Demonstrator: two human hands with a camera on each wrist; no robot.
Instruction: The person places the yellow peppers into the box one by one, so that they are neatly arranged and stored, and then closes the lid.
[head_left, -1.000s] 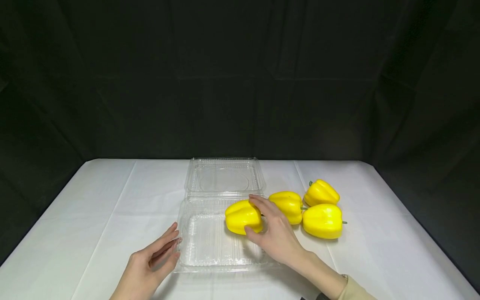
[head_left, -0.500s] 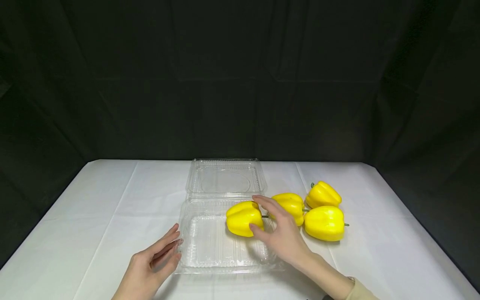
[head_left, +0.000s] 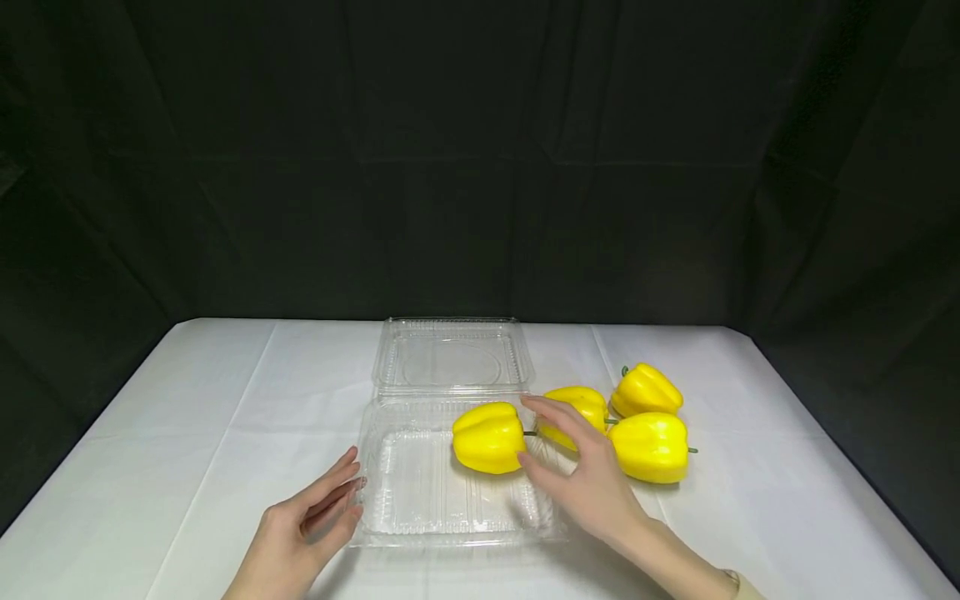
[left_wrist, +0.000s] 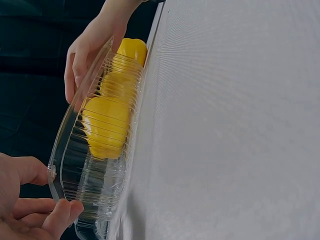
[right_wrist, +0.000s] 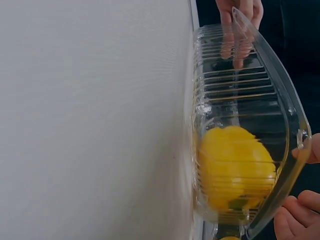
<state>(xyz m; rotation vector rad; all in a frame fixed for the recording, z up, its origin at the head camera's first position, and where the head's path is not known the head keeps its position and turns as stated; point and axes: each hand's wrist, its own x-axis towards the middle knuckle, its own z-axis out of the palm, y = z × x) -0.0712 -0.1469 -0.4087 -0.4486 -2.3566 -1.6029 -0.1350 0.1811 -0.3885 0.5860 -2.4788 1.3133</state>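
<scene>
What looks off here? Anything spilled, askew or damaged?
Nothing stands out. The clear container lies open, its lid folded back behind it. One yellow pepper lies on its side inside; three other peppers sit to the right. No spill or damage shows.

No legible lettering, label, brand, number or sign in any view, head or either wrist.
</scene>
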